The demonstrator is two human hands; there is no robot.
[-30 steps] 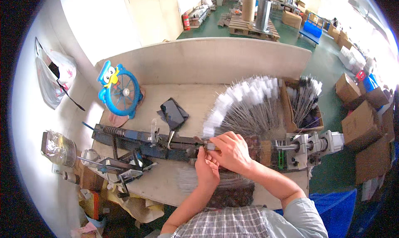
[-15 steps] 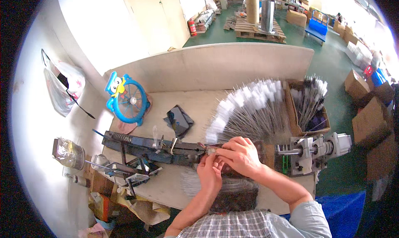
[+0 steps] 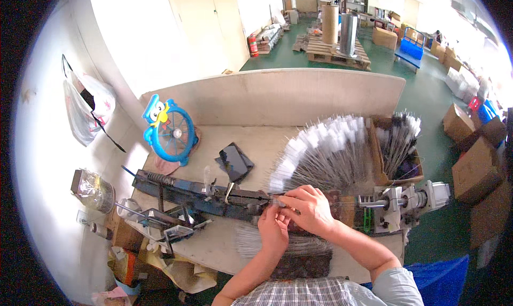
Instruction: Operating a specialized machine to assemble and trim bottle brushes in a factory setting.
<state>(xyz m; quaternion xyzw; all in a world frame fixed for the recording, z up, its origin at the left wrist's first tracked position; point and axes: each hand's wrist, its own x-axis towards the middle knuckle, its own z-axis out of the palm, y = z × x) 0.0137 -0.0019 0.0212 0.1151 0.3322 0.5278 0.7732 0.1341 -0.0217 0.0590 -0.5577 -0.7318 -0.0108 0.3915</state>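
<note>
My left hand and my right hand meet at the middle of a long dark metal bench machine. The fingers of both are pinched together around something small and pale, too hidden to name. My right hand lies over the machine, while my left reaches up from its near side. Beyond them fans a large pile of thin wire-stemmed brushes with white heads. On the near side, a bundle of fine wires lies partly behind my left forearm.
A motor unit with a shaft stands right of my hands. Behind it a cardboard box holds dark-tipped wire brushes. A blue cartoon fan and a dark phone-like slab sit at the left. A low board edges the table's back.
The whole view has shifted, so the scene sits lower in the picture. Both hands stay together at the same part of the machine, with slight finger movement.
</note>
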